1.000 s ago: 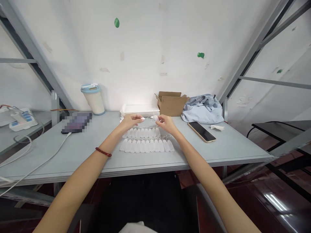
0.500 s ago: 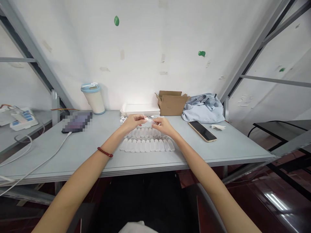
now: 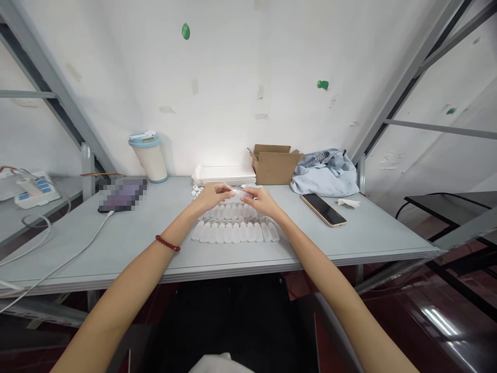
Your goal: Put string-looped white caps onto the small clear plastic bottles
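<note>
My left hand (image 3: 212, 197) and my right hand (image 3: 262, 200) meet above the middle of the table. Both pinch a small white translucent piece (image 3: 237, 193), whose exact kind is too small to make out. Below them, on the tabletop, lies a front row of white translucent tube-shaped pieces (image 3: 232, 233) linked by thin white cord. A second row of similar pieces (image 3: 225, 211) lies behind it, partly covered by my hands. Several small round white parts (image 3: 197, 191) sit just beyond my left hand.
A stack of white flat items (image 3: 225, 173) and an open cardboard box (image 3: 275, 168) stand against the wall, beside a bunched light-blue cloth (image 3: 326, 173). A phone (image 3: 323, 209) and crumpled tissue (image 3: 348, 203) lie right; a blue-lidded cup (image 3: 150, 160) and cabled device (image 3: 123, 196) left.
My right fingers have shifted slightly on the small white piece, and its angle between my hands differs a little. The rows on the table have stayed in place.
</note>
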### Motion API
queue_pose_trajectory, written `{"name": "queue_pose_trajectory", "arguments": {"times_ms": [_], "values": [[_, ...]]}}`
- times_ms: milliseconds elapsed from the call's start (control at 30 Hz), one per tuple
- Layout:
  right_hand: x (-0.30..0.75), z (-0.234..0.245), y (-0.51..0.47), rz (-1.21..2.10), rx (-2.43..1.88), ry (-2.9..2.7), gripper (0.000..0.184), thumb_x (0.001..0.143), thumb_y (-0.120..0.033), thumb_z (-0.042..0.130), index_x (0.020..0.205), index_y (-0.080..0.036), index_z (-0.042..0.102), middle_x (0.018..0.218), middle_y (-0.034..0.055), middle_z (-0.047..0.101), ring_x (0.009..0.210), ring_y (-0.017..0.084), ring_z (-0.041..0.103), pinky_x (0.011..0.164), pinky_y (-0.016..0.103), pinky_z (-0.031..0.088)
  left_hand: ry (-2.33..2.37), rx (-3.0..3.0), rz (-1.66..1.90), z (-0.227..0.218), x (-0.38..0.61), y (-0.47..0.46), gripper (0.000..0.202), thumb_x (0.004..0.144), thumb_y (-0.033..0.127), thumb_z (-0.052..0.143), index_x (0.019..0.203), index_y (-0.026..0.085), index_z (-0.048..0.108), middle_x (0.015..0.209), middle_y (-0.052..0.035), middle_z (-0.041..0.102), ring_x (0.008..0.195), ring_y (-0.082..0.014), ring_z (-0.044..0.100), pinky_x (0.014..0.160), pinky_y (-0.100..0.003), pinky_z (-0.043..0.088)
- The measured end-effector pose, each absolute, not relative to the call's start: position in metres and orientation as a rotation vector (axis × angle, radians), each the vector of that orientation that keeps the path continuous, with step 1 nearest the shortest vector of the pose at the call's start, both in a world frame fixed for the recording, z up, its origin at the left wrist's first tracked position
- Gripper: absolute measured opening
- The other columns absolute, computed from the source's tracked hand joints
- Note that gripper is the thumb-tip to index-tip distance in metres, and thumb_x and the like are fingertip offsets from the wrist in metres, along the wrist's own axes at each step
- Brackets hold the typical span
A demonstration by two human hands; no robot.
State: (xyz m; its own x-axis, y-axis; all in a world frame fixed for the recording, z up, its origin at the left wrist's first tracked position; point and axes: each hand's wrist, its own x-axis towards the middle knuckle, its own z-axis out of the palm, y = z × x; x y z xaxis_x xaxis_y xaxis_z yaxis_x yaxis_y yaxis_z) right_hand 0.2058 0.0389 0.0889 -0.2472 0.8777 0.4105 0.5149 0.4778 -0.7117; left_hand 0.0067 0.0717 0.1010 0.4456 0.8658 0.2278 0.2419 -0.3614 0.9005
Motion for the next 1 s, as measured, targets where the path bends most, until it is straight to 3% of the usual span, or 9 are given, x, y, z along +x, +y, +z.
{"name": "queue_pose_trajectory", "arguments": {"times_ms": [133, 233, 400, 800, 1000], "values": [[0.207, 0.085, 0.041, 0.67, -1.128, -1.795, 0.031, 0.075, -0.036, 0.062, 0.098, -0.015, 0.062, 0.084, 0.0034, 0.065, 0.065, 0.013, 0.051, 0.062, 0.027, 0.041, 0.955, 1.832, 0.924, 0.1, 0.006, 0.073, 0.035, 0.066, 0.047, 0.072, 0.081, 0.016, 0.07, 0.078, -0.0046, 0.068, 0.079, -0.0196, 0.061, 0.069, -0.032, 0.046], [0.207, 0.087, 0.041, 0.803, -1.085, -1.723, 0.029, 0.073, -0.038, 0.064, 0.093, -0.017, 0.059, 0.086, 0.004, 0.067, 0.059, 0.011, 0.051, 0.056, 0.025, 0.042, 0.953, 1.85, 0.895, 0.1, 0.006, 0.073, 0.035, 0.066, 0.048, 0.071, 0.082, 0.016, 0.071, 0.076, -0.0047, 0.068, 0.078, -0.0195, 0.061, 0.069, -0.032, 0.046], [0.209, 0.094, 0.036, 0.862, -1.048, -1.726, 0.024, 0.071, -0.037, 0.066, 0.082, -0.016, 0.061, 0.074, 0.0016, 0.065, 0.055, 0.009, 0.049, 0.053, 0.024, 0.041, 0.942, 1.877, 0.836, 0.101, 0.007, 0.071, 0.036, 0.068, 0.049, 0.069, 0.083, 0.017, 0.072, 0.079, -0.0057, 0.069, 0.076, -0.0192, 0.06, 0.07, -0.033, 0.047], [0.206, 0.091, 0.036, 0.911, -1.092, -1.749, 0.033, 0.081, -0.047, 0.055, 0.08, -0.014, 0.06, 0.066, 0.0028, 0.064, 0.046, 0.007, 0.042, 0.045, 0.021, 0.033, 0.949, 1.872, 0.873, 0.107, 0.009, 0.063, 0.035, 0.068, 0.049, 0.07, 0.081, 0.017, 0.07, 0.08, -0.0047, 0.068, 0.077, -0.0185, 0.059, 0.069, -0.03, 0.045], [0.206, 0.091, 0.036, 0.916, -1.062, -1.754, 0.035, 0.082, -0.049, 0.054, 0.078, -0.015, 0.058, 0.067, 0.0018, 0.062, 0.046, 0.007, 0.041, 0.045, 0.022, 0.033, 0.986, 1.826, 0.773, 0.107, 0.011, 0.063, 0.044, 0.071, 0.06, 0.064, 0.066, 0.016, 0.066, 0.073, -0.0069, 0.067, 0.068, -0.0173, 0.058, 0.065, -0.032, 0.045]]}}
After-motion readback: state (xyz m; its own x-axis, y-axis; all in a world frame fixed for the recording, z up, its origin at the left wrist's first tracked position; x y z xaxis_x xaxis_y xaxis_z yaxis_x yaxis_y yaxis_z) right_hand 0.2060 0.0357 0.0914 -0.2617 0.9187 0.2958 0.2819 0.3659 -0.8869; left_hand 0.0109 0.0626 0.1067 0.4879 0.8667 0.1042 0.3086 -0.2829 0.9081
